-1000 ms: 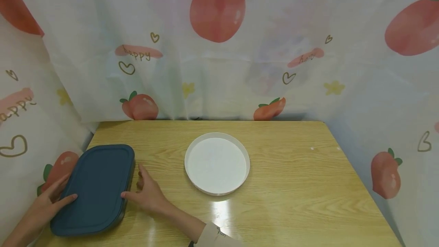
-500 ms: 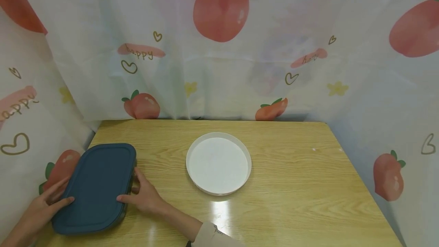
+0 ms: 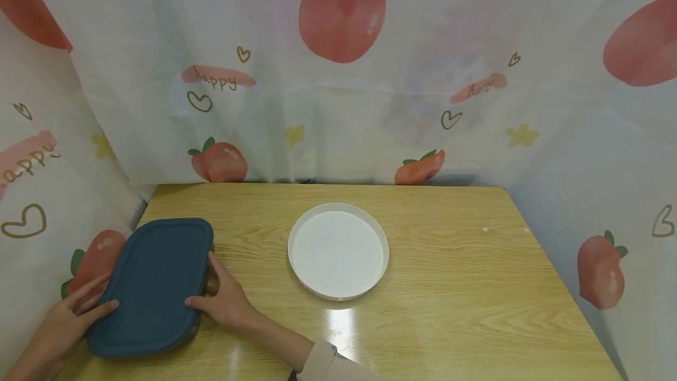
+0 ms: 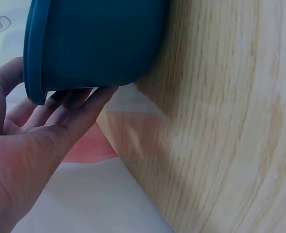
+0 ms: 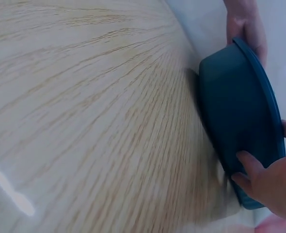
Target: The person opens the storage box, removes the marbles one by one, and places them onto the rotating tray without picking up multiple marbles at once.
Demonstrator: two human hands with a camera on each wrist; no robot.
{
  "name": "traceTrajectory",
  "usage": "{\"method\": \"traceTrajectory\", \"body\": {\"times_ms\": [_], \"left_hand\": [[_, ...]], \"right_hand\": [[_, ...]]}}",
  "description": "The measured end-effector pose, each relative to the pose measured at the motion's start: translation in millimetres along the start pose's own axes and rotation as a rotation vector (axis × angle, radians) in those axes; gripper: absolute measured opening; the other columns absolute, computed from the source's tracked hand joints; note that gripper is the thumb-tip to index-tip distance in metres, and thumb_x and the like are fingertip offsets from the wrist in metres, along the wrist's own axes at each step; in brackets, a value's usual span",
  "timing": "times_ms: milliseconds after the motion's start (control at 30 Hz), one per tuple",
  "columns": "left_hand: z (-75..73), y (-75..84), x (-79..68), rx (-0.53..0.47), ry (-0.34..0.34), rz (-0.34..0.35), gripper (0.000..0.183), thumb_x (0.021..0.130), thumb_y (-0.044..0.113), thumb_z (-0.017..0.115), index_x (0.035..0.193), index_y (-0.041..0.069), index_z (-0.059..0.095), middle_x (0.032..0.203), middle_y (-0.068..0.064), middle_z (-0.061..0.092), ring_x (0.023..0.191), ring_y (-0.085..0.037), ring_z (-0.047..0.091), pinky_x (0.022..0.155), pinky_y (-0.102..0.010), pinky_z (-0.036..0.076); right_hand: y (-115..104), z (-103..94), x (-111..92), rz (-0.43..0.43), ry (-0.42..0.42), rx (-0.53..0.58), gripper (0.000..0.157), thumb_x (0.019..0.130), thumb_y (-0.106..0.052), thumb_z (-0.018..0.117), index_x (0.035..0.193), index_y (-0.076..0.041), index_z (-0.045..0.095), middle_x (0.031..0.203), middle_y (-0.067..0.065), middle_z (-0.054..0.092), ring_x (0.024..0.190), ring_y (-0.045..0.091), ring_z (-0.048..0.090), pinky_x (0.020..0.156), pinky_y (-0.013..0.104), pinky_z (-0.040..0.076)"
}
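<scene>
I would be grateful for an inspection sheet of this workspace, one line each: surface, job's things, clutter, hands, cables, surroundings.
Surface: wood-grain table; a bright reflection toward the person.
Job's things: blue lidded box on the left side, between both hands; whether fully resting, cannot tell.
Clutter: only a white round tray, apart from the box, nothing seen in it.
Hands: left hand and right hand grip opposite sides of the box, thumbs on top.
Cables: nothing seen for certain.
Surroundings: white curtain printed with peaches, hearts and "happy".
</scene>
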State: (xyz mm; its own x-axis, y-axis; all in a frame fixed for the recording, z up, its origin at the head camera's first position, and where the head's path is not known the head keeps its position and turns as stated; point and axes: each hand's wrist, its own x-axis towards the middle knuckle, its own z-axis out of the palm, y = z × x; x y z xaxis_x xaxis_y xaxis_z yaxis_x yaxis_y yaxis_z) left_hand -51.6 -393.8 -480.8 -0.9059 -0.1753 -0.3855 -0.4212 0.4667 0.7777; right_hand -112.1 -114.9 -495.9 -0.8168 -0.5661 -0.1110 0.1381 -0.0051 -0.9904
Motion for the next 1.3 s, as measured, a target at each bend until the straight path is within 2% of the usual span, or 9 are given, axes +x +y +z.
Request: {"method": "traceTrajectory", "body": {"times_ms": [167,333,533,667,700,800,900,1000,1300], "left_hand": [[3.4,2.0,-0.2,0.019,0.054,0.036,0.085,0.085,0.046,0.06,0.148,0.018,0.012,0.141,-0.032,0.021,0.097,0.012,0.045,0.08,-0.046,0.047],[6.0,11.0,-1.2,0.028,0.051,0.081,0.08,0.087,0.043,0.06,0.148,0.021,0.013,0.141,-0.033,0.02,0.115,-0.011,0.047,0.076,-0.038,0.05],[10.7,30.5,-1.1,-0.066,0.023,0.153,0.075,0.089,0.032,0.061,0.148,0.02,0.016,0.143,-0.03,0.015,0.115,-0.001,0.044,0.071,-0.024,0.05],[13.9,44.4,-1.1,-0.078,0.015,0.178,0.073,0.09,0.03,0.061,0.148,0.019,0.018,0.146,-0.028,0.011,0.129,-0.015,0.03,0.071,-0.019,0.047],[14.9,48.7,-1.2,-0.079,0.012,0.183,0.072,0.09,0.028,0.06,0.148,0.019,0.018,0.146,-0.027,0.012,0.129,-0.02,0.032,0.071,-0.019,0.047],[17.9,60.5,-0.8,-0.127,-0.017,0.206,0.071,0.09,0.024,0.06,0.148,0.019,0.019,0.143,-0.03,0.018,0.107,0.0,0.05,0.071,-0.026,0.051],[22.4,72.0,2.4,-0.191,-0.054,0.223,0.071,0.09,0.019,0.061,0.147,0.015,0.02,0.13,-0.017,0.044,0.09,0.006,0.055,0.069,-0.034,0.052],[26.3,81.3,5.7,-0.206,-0.081,0.237,0.072,0.089,0.018,0.062,0.147,0.01,0.019,0.123,-0.006,0.05,0.088,0.003,0.057,0.07,-0.035,0.052],[41.2,104.8,15.2,-0.232,-0.145,0.241,0.073,0.09,0.021,0.061,0.147,0.006,0.018,0.129,-0.017,0.046,0.089,-0.003,0.06,0.073,-0.039,0.052]], "right_hand": [[-2.5,-4.1,-1.6,-0.013,0.028,0.016,0.087,0.08,-0.013,0.072,0.147,-0.02,0.018,0.141,-0.009,0.034,0.111,0.012,0.052,0.078,0.018,0.046],[-4.9,-10.6,-3.2,-0.047,0.033,0.06,0.085,0.08,-0.009,0.071,0.147,-0.018,0.02,0.14,-0.008,0.036,0.109,0.011,0.053,0.078,0.019,0.046],[-9.4,-23.3,-7.0,-0.068,0.038,0.087,0.082,0.081,-0.01,0.07,0.146,-0.025,0.023,0.141,-0.006,0.035,0.111,0.014,0.052,0.079,0.022,0.047],[-14.1,-33.2,-9.1,-0.083,0.044,0.138,0.08,0.081,-0.008,0.07,0.145,-0.027,0.026,0.14,-0.004,0.038,0.108,0.014,0.054,0.081,0.024,0.047],[-15.5,-35.5,-9.4,-0.075,0.058,0.138,0.079,0.081,-0.008,0.07,0.144,-0.028,0.027,0.139,-0.005,0.039,0.107,0.014,0.055,0.08,0.024,0.047],[-19.2,-42.3,-9.8,-0.065,0.087,0.16,0.077,0.081,-0.007,0.071,0.143,-0.027,0.03,0.138,-0.004,0.041,0.106,0.014,0.056,0.081,0.025,0.047],[-22.5,-49.7,-11.5,-0.058,0.116,0.188,0.075,0.081,-0.007,0.07,0.142,-0.025,0.031,0.137,-0.002,0.043,0.106,0.016,0.056,0.081,0.027,0.048],[-25.2,-57.3,-13.6,-0.053,0.137,0.194,0.074,0.08,-0.007,0.071,0.142,-0.023,0.033,0.135,0.0,0.045,0.106,0.019,0.056,0.081,0.029,0.048],[-26.6,-77.8,-20.7,-0.013,0.21,0.162,0.074,0.081,-0.011,0.072,0.143,-0.022,0.032,0.135,0.003,0.046,0.111,0.023,0.053,0.082,0.03,0.048]]}}
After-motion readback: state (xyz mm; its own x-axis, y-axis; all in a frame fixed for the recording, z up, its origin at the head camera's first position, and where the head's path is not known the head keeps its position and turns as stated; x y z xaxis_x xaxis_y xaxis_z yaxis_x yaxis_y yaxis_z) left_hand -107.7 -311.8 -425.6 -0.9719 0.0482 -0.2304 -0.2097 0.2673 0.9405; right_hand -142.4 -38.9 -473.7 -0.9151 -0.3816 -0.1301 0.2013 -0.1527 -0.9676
